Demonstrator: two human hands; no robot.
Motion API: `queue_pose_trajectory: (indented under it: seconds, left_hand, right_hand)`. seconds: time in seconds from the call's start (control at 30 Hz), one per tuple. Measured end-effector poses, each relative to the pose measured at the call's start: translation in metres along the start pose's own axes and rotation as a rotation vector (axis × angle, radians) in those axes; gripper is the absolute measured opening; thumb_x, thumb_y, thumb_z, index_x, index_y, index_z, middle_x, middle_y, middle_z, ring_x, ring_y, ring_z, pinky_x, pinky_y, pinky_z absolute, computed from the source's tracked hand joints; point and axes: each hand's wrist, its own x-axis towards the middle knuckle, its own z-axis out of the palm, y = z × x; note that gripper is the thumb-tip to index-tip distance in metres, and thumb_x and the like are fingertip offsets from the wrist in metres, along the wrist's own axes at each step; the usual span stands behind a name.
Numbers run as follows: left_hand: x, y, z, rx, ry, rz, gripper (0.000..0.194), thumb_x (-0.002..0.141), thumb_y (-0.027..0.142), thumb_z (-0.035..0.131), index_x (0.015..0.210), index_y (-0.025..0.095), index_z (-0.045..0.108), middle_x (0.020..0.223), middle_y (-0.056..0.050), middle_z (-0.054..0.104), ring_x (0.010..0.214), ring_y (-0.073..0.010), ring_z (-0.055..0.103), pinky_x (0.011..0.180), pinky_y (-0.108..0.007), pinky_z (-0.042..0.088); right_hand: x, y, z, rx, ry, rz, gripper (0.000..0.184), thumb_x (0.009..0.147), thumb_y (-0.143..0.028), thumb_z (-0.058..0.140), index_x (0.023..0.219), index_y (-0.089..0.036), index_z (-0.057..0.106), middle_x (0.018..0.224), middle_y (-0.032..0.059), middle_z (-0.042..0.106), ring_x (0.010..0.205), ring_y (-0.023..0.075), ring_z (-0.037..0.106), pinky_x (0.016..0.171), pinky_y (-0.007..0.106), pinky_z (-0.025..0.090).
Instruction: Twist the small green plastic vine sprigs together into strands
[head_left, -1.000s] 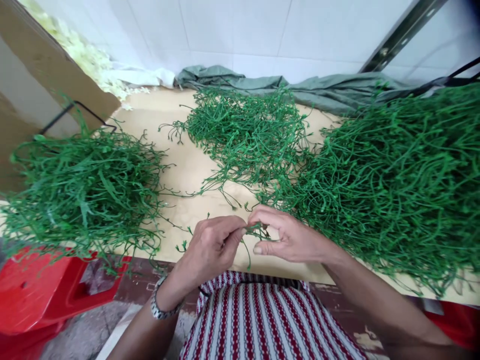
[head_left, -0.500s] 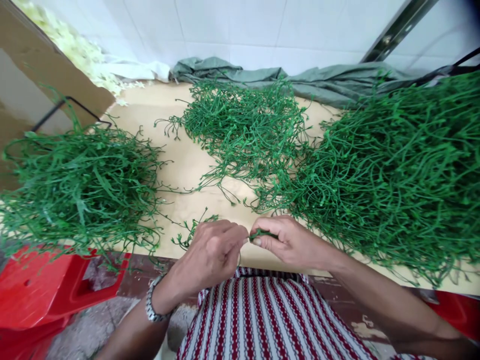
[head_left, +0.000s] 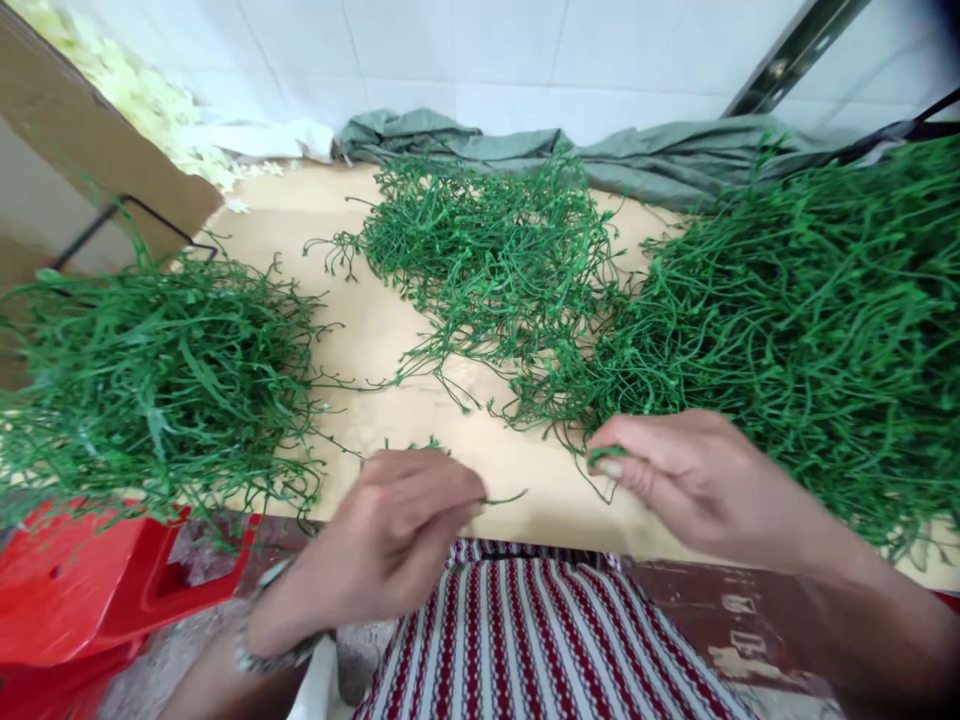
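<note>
My left hand (head_left: 409, 525) is pinched closed over the table's front edge. A thin green stem (head_left: 508, 497) sticks out to the right from its fingertips. Farther right, my right hand (head_left: 675, 480) is closed on a short green piece (head_left: 609, 453) between thumb and forefinger, its kind partly hidden by the fingers. That hand is beside the large heap of green artificial stems (head_left: 795, 340). A few small sprigs (head_left: 431, 443) lie on the table behind my left hand, mostly covered by it.
A middle heap of green stems (head_left: 487, 250) and a left heap (head_left: 165, 360) lie on the pale table (head_left: 375, 330). Green cloth (head_left: 637, 160) runs along the wall. At left are a cardboard box (head_left: 97, 150), a bent black wire (head_left: 157, 205) and a red stool (head_left: 82, 580).
My hands have come apart from where they met: the right has moved right toward the large heap, the left slightly left and down. A thin stem now shows at my left fingertips.
</note>
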Motion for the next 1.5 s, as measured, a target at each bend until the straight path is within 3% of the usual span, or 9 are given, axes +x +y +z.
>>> queue_pose_trajectory:
  seconds: [0.1,0.23,0.43,0.67,0.9,1.13,1.33,1.43,1.5]
  left_hand:
    - [0.01,-0.008,0.007,-0.13,0.015,-0.169,0.014,0.08,0.017,0.052,0.071,0.017,0.062,0.054,0.001,0.054,0.048,-0.0086,0.045,0.045,-0.021,0.033]
    - [0.02,-0.023,0.018,-0.424,0.221,-0.352,0.01,0.076,0.025,0.06,0.072,0.017,0.065,0.059,0.0,0.056,0.052,-0.008,0.046,0.047,-0.019,0.035]
    - [0.023,-0.036,0.028,-0.644,0.339,-0.356,0.007,0.071,0.022,0.066,0.075,0.02,0.072,0.069,-0.001,0.059,0.064,-0.0093,0.05,0.056,-0.02,0.038]
    - [0.021,-0.038,0.034,-0.824,0.364,-0.392,0.004,0.067,0.02,0.069,0.07,0.019,0.072,0.07,-0.001,0.058,0.067,-0.0095,0.053,0.06,-0.02,0.041]
    - [0.024,-0.035,0.038,-0.947,0.495,-0.595,0.016,0.06,0.024,0.073,0.066,0.014,0.063,0.056,0.002,0.057,0.047,-0.0054,0.041,0.044,-0.017,0.031]
    - [0.032,-0.037,0.048,-0.898,0.587,-0.553,0.017,0.065,0.025,0.067,0.062,0.014,0.054,0.056,0.002,0.053,0.046,-0.0045,0.036,0.043,-0.016,0.029]
    - [0.034,-0.042,0.031,-0.654,0.77,-0.48,0.018,0.077,0.025,0.057,0.064,0.016,0.049,0.051,0.006,0.039,0.044,-0.005,0.032,0.041,-0.016,0.026]
    - [0.032,-0.041,0.023,-0.525,0.64,-0.45,0.013,0.075,0.026,0.06,0.068,0.015,0.056,0.055,0.004,0.046,0.047,-0.0055,0.037,0.043,-0.017,0.03]
    - [0.032,-0.043,0.021,-0.564,0.648,-0.438,0.012,0.073,0.025,0.061,0.067,0.015,0.057,0.054,0.004,0.047,0.046,-0.0055,0.037,0.042,-0.016,0.03]
  right_hand:
    - [0.007,0.0,0.004,0.138,0.064,0.06,0.016,0.089,-0.027,0.04,0.083,-0.019,0.052,0.056,-0.0046,0.041,0.048,0.0085,0.037,0.046,0.021,0.028]
    - [0.023,-0.004,0.024,0.43,0.18,0.173,0.02,0.087,-0.036,0.043,0.088,-0.019,0.055,0.059,-0.0035,0.044,0.051,0.0097,0.039,0.047,0.021,0.032]
    - [0.055,-0.006,0.055,0.679,0.202,0.234,0.034,0.077,-0.039,0.06,0.105,-0.021,0.052,0.064,-0.0047,0.037,0.054,0.0086,0.034,0.046,0.019,0.032]
    - [0.072,-0.004,0.062,0.781,0.121,0.15,0.013,0.076,-0.028,0.058,0.076,-0.016,0.054,0.063,-0.0035,0.041,0.058,0.0087,0.038,0.051,0.02,0.034]
    - [0.069,-0.006,0.066,0.588,0.241,0.123,0.012,0.078,-0.028,0.055,0.077,-0.016,0.056,0.064,-0.0016,0.052,0.059,0.0106,0.045,0.053,0.022,0.037]
    - [0.066,-0.01,0.081,0.294,0.498,-0.147,0.008,0.081,-0.015,0.047,0.081,-0.017,0.055,0.069,0.0012,0.058,0.061,0.0115,0.052,0.057,0.024,0.04]
    - [0.054,-0.025,0.076,0.203,0.481,-0.363,0.017,0.075,-0.008,0.039,0.07,-0.018,0.052,0.052,-0.0017,0.045,0.048,0.011,0.039,0.046,0.025,0.031]
    - [0.046,-0.016,0.059,0.254,0.428,-0.266,0.011,0.08,-0.01,0.044,0.081,-0.017,0.052,0.065,0.0008,0.049,0.057,0.0113,0.044,0.049,0.024,0.035]
    - [0.039,-0.006,0.05,0.16,0.358,-0.216,0.007,0.083,-0.014,0.045,0.087,-0.017,0.051,0.075,0.0035,0.049,0.068,0.0137,0.046,0.056,0.026,0.039]
